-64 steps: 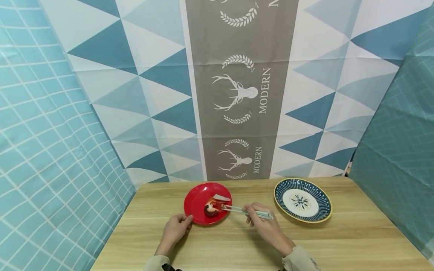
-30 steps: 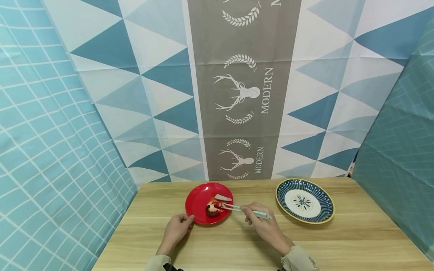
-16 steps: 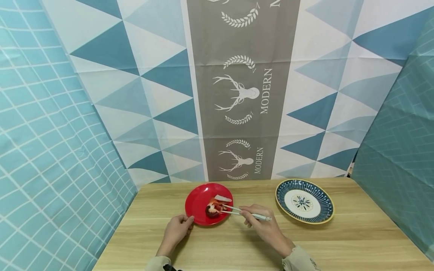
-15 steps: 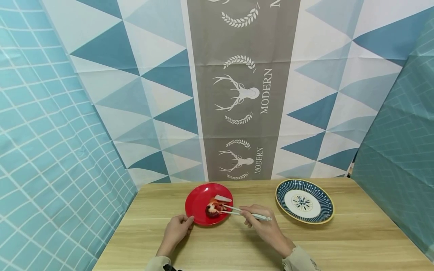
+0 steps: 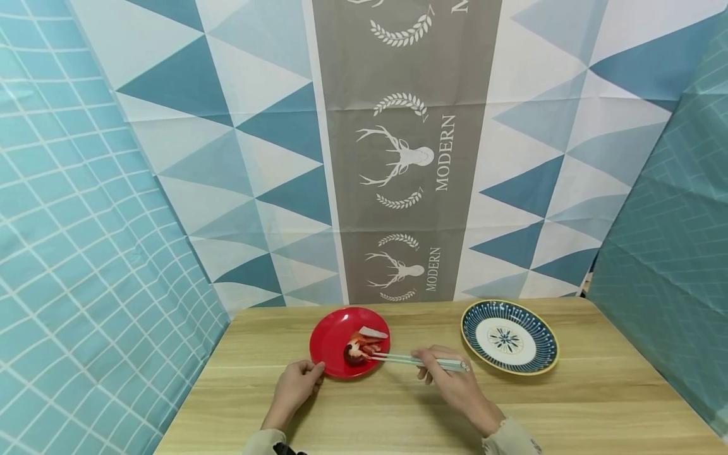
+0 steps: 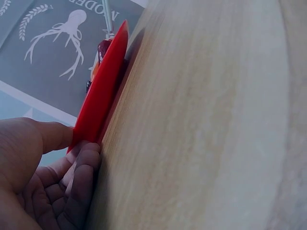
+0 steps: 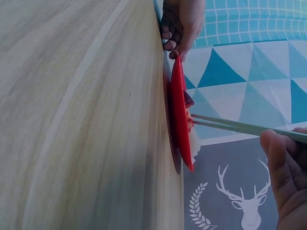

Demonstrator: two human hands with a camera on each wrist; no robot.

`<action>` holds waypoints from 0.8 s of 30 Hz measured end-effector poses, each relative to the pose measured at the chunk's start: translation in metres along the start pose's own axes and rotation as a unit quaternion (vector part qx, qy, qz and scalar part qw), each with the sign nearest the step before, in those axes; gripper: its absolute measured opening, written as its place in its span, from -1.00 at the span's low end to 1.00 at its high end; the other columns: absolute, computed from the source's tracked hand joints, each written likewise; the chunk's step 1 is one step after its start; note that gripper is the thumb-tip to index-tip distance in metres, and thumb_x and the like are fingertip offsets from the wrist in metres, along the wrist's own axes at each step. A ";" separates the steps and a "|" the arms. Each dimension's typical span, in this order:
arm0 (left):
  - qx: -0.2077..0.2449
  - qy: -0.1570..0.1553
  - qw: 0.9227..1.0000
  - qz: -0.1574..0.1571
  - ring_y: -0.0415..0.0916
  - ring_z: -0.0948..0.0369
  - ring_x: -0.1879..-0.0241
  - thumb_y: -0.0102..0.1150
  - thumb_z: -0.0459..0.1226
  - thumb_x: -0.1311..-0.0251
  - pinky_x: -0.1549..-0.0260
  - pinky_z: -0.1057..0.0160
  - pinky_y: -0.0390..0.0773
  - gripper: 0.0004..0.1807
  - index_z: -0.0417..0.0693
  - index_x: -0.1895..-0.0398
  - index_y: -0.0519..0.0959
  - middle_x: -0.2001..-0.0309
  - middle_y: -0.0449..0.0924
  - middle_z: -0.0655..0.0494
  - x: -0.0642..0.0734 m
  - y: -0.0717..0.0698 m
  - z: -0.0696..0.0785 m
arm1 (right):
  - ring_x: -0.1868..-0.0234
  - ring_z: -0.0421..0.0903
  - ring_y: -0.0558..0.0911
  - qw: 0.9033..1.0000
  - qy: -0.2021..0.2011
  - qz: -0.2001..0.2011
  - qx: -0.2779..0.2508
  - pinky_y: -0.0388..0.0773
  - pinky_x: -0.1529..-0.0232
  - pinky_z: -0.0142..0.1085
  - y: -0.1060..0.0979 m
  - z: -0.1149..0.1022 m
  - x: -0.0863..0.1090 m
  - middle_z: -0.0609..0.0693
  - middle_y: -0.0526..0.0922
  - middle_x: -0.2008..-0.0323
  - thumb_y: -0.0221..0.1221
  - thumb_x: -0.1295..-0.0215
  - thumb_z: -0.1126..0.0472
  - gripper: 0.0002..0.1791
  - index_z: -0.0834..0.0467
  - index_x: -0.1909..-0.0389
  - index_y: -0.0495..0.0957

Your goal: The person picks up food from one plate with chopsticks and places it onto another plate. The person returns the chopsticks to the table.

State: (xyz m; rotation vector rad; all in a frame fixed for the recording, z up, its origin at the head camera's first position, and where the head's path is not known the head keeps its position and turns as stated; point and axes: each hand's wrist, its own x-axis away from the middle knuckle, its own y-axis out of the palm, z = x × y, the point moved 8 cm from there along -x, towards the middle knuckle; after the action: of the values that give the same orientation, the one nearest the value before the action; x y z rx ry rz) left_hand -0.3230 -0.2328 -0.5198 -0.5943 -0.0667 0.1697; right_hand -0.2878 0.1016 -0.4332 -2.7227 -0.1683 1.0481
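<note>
In the head view a red plate [image 5: 327,338] lies on the left half of the table. My left hand [image 5: 296,387] pinches its near-left rim; the left wrist view shows the thumb [image 6: 56,135] above the rim and curled fingers below. A dark-edged round food piece [image 5: 352,356], reddish strips [image 5: 372,348] and a white slice [image 5: 373,332] sit on the plate's right side. A pair of pale green chopsticks [image 5: 400,359] is gripped by my right hand [image 5: 455,387]. Their tips lie close together at the food, in the right wrist view too, with no piece visibly lifted.
A blue-and-white patterned plate [image 5: 506,363] with a yellow rim stands at the back right of the wooden table [image 5: 364,417]. Behind the table hangs a patterned cloth [image 5: 398,215], with blue cloths on both sides.
The chopstick tips closed on the reddish strips, spread apart again, and are now close together. My right hand has shifted slightly right. The left hand stays at the red plate's rim.
</note>
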 end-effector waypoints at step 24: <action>0.000 -0.001 1.000 -0.005 0.48 0.27 0.57 0.22 -0.10 -0.43 0.55 0.34 0.46 -0.64 -0.09 0.52 0.62 0.58 0.58 0.17 0.000 0.002 0.001 | 0.65 -0.24 0.61 0.990 -0.132 0.018 0.049 0.52 0.64 -0.52 -0.036 -0.032 0.007 -0.03 0.68 0.61 0.17 -0.21 0.67 -0.69 0.22 0.35 0.73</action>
State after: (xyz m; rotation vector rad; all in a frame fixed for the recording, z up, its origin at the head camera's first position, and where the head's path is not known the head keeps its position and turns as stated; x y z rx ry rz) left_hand -0.3229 -0.2311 -0.5202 -0.5945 -0.0718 0.1608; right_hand -0.2621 0.1324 -0.4056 -2.5009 -0.1081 1.3871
